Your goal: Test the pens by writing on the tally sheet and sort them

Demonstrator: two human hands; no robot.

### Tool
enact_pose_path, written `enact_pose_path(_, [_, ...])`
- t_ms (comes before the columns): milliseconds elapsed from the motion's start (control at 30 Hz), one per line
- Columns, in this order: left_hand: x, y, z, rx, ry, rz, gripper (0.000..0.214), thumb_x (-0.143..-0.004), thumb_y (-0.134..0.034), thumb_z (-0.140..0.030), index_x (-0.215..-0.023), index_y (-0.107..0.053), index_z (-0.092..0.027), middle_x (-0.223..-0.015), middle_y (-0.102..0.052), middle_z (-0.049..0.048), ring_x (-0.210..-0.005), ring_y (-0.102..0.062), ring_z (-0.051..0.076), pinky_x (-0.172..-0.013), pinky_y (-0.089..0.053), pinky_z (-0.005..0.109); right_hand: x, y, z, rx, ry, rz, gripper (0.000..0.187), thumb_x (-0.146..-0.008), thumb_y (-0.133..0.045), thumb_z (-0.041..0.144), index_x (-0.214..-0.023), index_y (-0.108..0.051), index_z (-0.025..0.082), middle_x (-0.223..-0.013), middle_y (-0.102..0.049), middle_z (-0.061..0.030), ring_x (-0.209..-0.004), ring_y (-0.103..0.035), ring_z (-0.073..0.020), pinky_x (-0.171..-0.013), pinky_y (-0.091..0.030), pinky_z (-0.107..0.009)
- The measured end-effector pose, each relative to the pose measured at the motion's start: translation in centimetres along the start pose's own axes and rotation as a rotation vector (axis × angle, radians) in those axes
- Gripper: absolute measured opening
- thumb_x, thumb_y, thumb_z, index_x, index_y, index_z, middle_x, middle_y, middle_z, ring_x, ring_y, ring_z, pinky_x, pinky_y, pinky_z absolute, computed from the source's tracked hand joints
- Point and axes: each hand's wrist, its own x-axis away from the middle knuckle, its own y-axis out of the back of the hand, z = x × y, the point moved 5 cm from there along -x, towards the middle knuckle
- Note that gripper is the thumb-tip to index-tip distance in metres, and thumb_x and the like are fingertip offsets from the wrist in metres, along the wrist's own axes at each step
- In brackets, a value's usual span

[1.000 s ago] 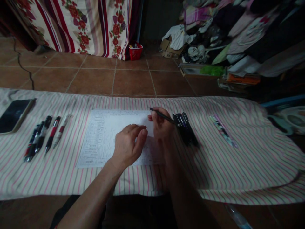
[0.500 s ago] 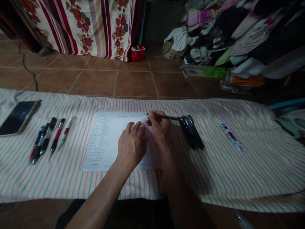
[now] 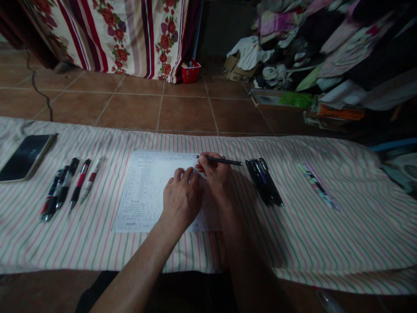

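Head view: right hand's (image 3: pixel 215 180) pen (image 3: pixel 221 160) near form edge (image 3: pixel 163 151).

From where I stand, the print on the paper form (image 3: pixel 143 191) is far too small to read, and the right hand (image 3: pixel 216 176) and left hand (image 3: pixel 181 200) cover its lower middle. Those right fingers also hide part of the black pen (image 3: pixel 221 161). I can't tell what the patterned strip (image 3: pixel 317 187) is, nor what sits in the red basket (image 3: pixel 190 73). The heap of clothes (image 3: pixel 325 43) and the floral cloth (image 3: pixel 107 34) run past the top edge, and the phone (image 3: pixel 26 157) runs off the left.
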Motion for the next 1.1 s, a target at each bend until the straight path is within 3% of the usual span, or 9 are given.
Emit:
enact_pose_path(200, [0.2, 0.1, 0.4, 0.023, 0.029, -0.015, 0.026, -0.089, -0.047, -0.021, -0.113, -0.055, -0.017, -0.115, -0.059, 0.0077, -0.104, -0.047, 0.024, -0.076, -0.053, 0.035, 0.7, -1.3, 0.5, -0.006, -0.031, 0.074, 0.026, -0.076, -0.061, 0.041, -0.087, -0.064, 0.018, -0.07, -0.071, -0.0026, -0.061, -0.068, -0.0144, -0.056, -0.055, -0.025])
enact_pose_path(500, [0.7, 1.1, 1.5, -0.039, 0.145, 0.011, 0.032, -0.086, -0.053, -0.03, -0.117, -0.051, -0.02, -0.112, -0.058, 0.0085, -0.102, -0.049, 0.026, -0.066, -0.054, 0.035, 0.9, -3.3, -0.2, 0.099, 0.068, 0.118, 0.02, -0.079, -0.058, 0.039, -0.088, -0.065, 0.022, -0.072, -0.072, -0.0016, -0.07, -0.07, -0.0159, -0.064, -0.055, -0.027])
enact_pose_path(867, [0.6, 1.0, 1.8, -0.01, 0.13, 0.029, 0.031, -0.089, -0.048, -0.026, -0.119, -0.049, -0.02, -0.117, -0.057, 0.0094, -0.102, -0.048, 0.026, -0.061, -0.054, 0.034, 0.7, -3.8, -0.7, 0.179, 0.081, 0.113, 0.015, -0.078, -0.059, 0.037, -0.086, -0.066, 0.026, -0.077, -0.072, -0.0004, -0.077, -0.069, -0.0179, -0.073, -0.056, -0.033])
enact_pose_path(1100, [0.7, 0.8, 1.7, -0.02, 0.128, 0.03, 0.027, -0.089, -0.048, -0.028, -0.114, -0.051, -0.02, -0.115, -0.057, 0.0088, -0.102, -0.048, 0.027, -0.06, -0.054, 0.034, 0.8, -3.6, -0.7, 0.115, 0.086, 0.089, 0.015, -0.08, -0.056, 0.038, -0.083, -0.064, 0.025, -0.07, -0.071, 0.0002, -0.068, -0.069, -0.0163, -0.065, -0.056, -0.03])
